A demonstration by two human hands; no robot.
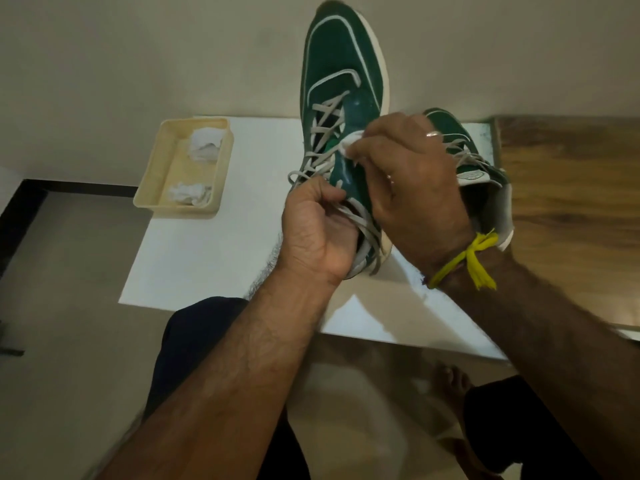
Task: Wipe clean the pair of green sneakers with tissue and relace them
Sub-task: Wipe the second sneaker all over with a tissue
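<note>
We hold one green sneaker (341, 81) raised, toe pointing away from us. Our left hand (317, 230) grips it at the heel end, fingers (327, 194) curled around the collar and the loose grey laces (320, 140). Our right hand (412, 188) pinches a small white tissue (349, 144) against the sneaker's side, just beyond the left fingers. A ring and a yellow wrist thread (467, 259) show on that hand. The second sneaker (481, 157) lies on the white table (207, 265) behind the right fingers; its tongue label is too small to read. Left of the left fingers, well apart, a cream tray (154, 174) holds crumpled tissues (204, 145).
</note>
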